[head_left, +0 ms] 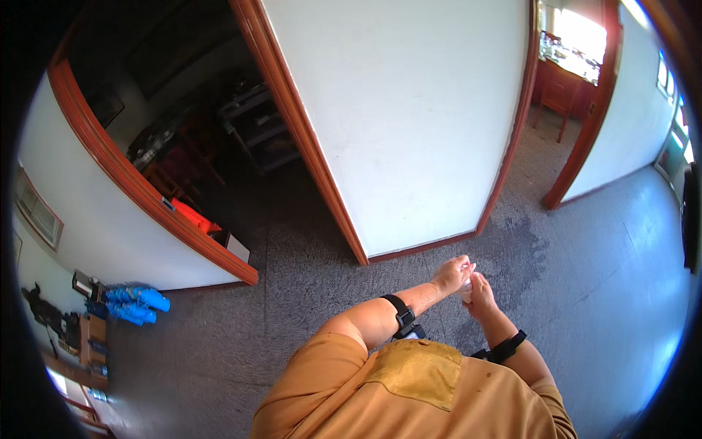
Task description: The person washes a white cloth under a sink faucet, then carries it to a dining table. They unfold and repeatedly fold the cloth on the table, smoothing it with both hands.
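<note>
My left hand (453,274) and my right hand (481,296) meet in front of my chest, above the grey floor. Between them is a small whitish, partly see-through item (466,290), perhaps thin plastic; the fingers cover much of it. The left fingers are bent at its upper end, and the right fingers lie along its side. Whether each hand grips it firmly is too small to tell. Each forearm wears a black strap with a buckle or device.
A white wall (406,131) stands ahead between two wooden door frames. Through the left doorway are a dark shelf cart (263,126) and a bright red item (193,215). The right doorway shows a wooden chair (556,99) by a table. Blue wrapped items (134,303) lie far left.
</note>
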`<state>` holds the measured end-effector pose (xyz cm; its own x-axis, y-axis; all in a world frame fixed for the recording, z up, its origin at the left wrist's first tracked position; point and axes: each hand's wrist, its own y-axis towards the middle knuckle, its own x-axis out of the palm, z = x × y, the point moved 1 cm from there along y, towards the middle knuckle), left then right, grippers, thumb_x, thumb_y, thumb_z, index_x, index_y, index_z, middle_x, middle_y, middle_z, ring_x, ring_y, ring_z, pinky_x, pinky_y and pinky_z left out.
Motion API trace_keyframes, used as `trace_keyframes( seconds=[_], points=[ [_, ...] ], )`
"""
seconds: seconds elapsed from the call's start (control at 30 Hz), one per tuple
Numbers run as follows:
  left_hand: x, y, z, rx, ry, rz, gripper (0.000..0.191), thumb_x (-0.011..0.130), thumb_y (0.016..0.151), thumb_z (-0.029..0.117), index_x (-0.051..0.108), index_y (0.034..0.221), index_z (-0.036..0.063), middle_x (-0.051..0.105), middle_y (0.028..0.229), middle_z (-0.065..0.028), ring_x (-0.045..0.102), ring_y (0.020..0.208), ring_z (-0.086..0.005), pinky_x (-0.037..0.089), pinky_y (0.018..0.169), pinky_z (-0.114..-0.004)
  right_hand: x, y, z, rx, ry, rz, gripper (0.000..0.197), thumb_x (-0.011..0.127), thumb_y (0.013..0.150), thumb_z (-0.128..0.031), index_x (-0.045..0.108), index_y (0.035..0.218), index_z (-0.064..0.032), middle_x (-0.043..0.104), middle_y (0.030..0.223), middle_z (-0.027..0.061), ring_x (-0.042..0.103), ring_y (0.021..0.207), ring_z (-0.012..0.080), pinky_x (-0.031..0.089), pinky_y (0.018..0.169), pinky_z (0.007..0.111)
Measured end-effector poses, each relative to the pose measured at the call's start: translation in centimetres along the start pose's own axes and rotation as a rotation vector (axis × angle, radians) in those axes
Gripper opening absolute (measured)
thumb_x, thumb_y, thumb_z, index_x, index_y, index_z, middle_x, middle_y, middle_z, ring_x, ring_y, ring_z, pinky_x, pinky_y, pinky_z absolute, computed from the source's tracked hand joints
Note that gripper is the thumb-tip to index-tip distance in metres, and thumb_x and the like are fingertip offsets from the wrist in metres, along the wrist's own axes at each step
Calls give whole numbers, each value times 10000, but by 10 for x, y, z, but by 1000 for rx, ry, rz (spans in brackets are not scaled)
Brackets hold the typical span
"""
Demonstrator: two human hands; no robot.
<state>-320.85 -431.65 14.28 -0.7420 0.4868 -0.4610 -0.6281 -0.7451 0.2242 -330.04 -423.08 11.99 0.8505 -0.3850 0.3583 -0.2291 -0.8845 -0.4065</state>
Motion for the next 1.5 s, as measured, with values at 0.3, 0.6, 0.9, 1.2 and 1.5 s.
trace_keyframes(
  seconds=[0.3, 0.6, 0.9, 1.2, 1.5],
  points=[
    [56, 121, -34, -244, 23, 159, 292, 501, 869, 282, 531, 742, 21, 555, 658, -197, 537, 616, -370, 420, 560, -410, -75, 128, -85, 263, -304, -253, 202, 396, 883, -330, 514, 914, -170, 546, 718, -5, 518, 553, 122, 325, 389, 262],
    [87, 227, -61, -306, 51, 314, 301, 478, 889, 279, 531, 753, 15, 550, 613, -144, 541, 564, -264, 429, 565, -370, -117, 241, -153, 268, -460, -467, 238, 369, 901, -286, 520, 945, -108, 543, 734, 30, 510, 577, 138, 382, 441, 284],
    [119, 377, -79, -517, -333, -313, 567, 483, 819, 576, 429, 1111, 93, 579, 924, -129, 577, 716, -196, 496, 458, -289, -205, 348, -239, 150, -537, -203, 221, 428, 894, -274, 524, 949, -83, 513, 706, 20, 467, 548, 107, 325, 403, 256],
    [146, 479, -57, -470, -229, -665, 737, 682, 778, 278, 236, 1357, 175, 469, 1200, -87, 482, 1045, -180, 478, 741, -302, -270, 372, -302, 140, -278, -5, 284, 470, 898, -378, 514, 937, -100, 522, 675, 13, 476, 511, 102, 327, 376, 235],
    [202, 529, -104, -465, -413, -588, 306, 513, 896, 200, 478, 1174, 77, 577, 1014, -37, 539, 906, -120, 447, 786, -281, -331, 446, -328, 187, -307, -89, 272, 513, 889, -371, 520, 952, -106, 528, 743, -5, 507, 589, 94, 385, 449, 231]
  ],
)
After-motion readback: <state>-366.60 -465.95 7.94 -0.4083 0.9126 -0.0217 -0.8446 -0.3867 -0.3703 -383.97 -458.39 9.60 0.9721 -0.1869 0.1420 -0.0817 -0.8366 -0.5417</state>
